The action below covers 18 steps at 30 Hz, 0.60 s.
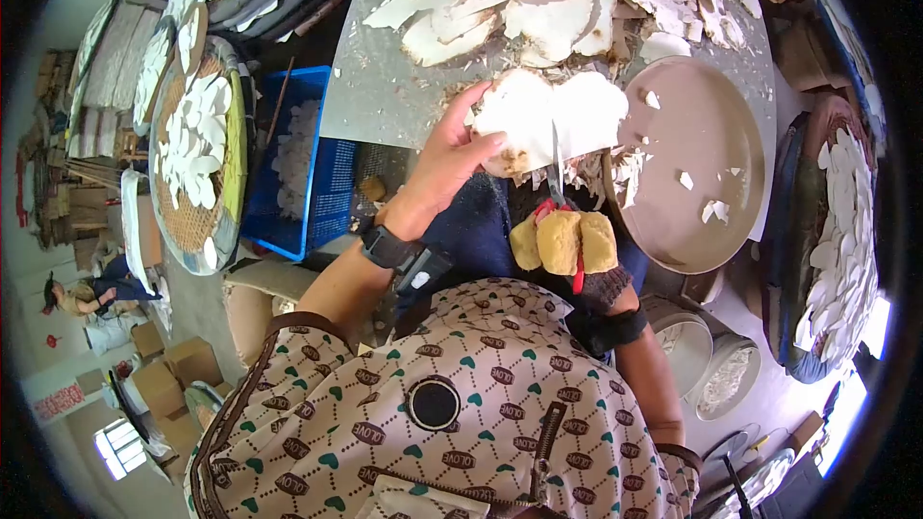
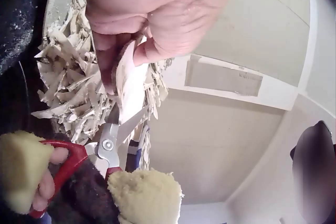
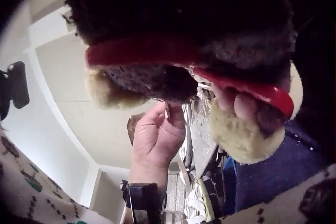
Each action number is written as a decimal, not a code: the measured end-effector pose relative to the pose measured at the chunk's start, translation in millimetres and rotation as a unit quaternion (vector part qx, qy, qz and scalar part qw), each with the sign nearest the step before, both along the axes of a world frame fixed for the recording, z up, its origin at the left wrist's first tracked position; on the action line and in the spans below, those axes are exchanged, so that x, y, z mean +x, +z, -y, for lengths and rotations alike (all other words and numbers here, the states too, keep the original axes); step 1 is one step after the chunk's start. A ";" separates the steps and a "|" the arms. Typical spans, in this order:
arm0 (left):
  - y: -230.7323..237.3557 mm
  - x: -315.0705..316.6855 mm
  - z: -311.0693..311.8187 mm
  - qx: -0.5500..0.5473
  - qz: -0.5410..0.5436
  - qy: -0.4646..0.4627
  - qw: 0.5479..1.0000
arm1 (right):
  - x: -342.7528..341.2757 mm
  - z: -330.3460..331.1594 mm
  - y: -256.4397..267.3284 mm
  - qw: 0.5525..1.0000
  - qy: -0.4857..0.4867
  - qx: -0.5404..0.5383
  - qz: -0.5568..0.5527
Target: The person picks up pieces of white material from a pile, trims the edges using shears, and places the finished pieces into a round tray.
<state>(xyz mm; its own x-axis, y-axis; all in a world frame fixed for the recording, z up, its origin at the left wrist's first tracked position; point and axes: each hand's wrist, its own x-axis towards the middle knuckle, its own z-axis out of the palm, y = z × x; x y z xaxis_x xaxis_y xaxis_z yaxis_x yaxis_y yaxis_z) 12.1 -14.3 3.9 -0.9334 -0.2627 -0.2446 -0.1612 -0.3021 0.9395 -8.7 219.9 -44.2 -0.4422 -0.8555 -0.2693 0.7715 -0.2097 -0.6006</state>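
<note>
My left hand [image 1: 444, 161] pinches a thin white slice [image 1: 514, 115] with a brown, ragged rim, thumb on one face and fingers behind it. In the left wrist view the slice [image 2: 134, 85] stands on edge between thumb and fingers. My right hand [image 2: 44, 187], in a dark glove with bare fingertips, grips scissors [image 2: 107, 145] by their red handles. Yellow foam pads [image 1: 560, 242] are wrapped about the handles and fingers. The scissor blades are parted at the slice's lower edge. The right wrist view shows the red handle [image 3: 262, 92] with fingers curled round it.
More white slices [image 1: 548, 14] lie heaped on the grey table [image 1: 385, 86]. A round tan tray [image 1: 692, 221] with a few scraps is at the right. Trimmings [image 2: 73, 87] lie below the hands. A blue basket [image 1: 327, 202] and a woven tray of slices [image 1: 197, 139] stand left.
</note>
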 end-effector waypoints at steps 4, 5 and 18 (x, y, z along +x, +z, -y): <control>-11.6 -7.7 -1.3 -0.055 -0.058 0.013 0.997 | 3.7 3.2 -2.4 0.991 0.009 0.033 -0.126; -11.5 -8.8 -0.8 -0.045 -0.039 0.008 0.998 | 3.6 3.3 -2.1 0.993 0.015 0.037 -0.115; -19.3 -13.6 5.5 0.062 0.040 0.013 0.997 | 3.1 17.1 -11.1 0.977 -0.049 -0.119 0.169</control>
